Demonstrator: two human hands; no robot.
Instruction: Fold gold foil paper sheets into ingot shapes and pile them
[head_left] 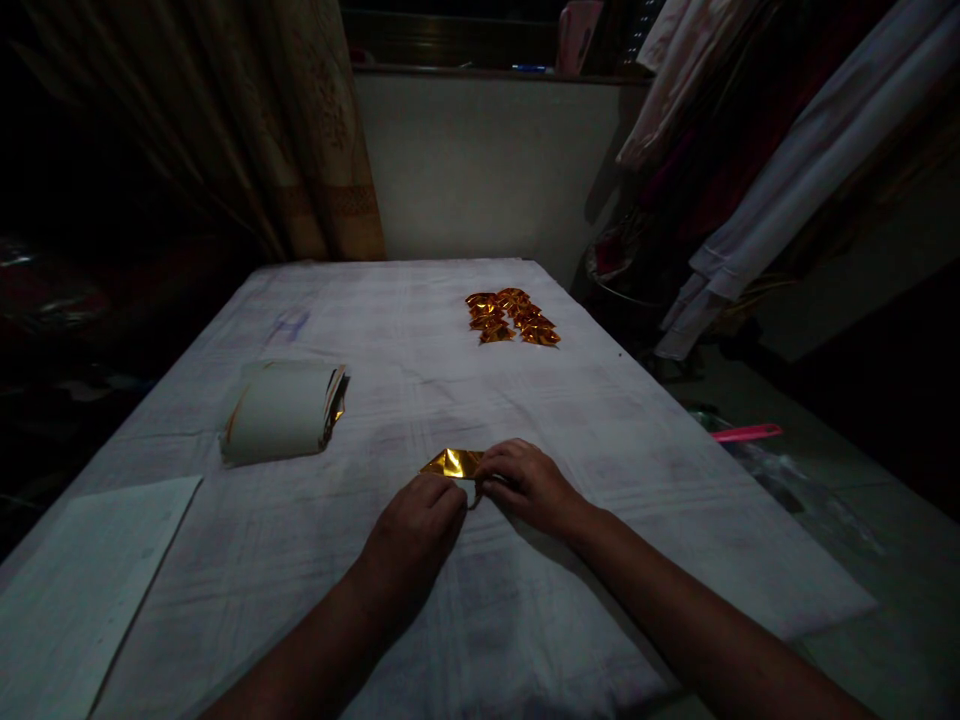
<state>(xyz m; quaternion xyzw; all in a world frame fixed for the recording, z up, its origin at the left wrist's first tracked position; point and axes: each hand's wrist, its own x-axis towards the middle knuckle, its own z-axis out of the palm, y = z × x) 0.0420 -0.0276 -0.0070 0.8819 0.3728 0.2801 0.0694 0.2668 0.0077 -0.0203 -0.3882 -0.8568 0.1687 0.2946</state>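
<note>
Between my two hands is a sheet of shiny gold foil paper (459,463), partly folded, with a pale underside showing near the fingertips. My left hand (420,512) is closed on its near left edge, fingers bent and pressed together. At the right end my right hand (529,482) pinches the foil paper, thumb against curled fingers. Both hands rest low on the cloth-covered table, and the fingers hide part of the folds. Farther back lie several folded gold foil pieces (510,315), grouped in two rough columns.
A thick bent stack of paper (281,408) with gold at its edge sits left on the white-clothed table (405,340). A pale flat sheet (90,590) lies at the near left corner. Clothes (795,150) hang on the right, a curtain (315,130) at back left.
</note>
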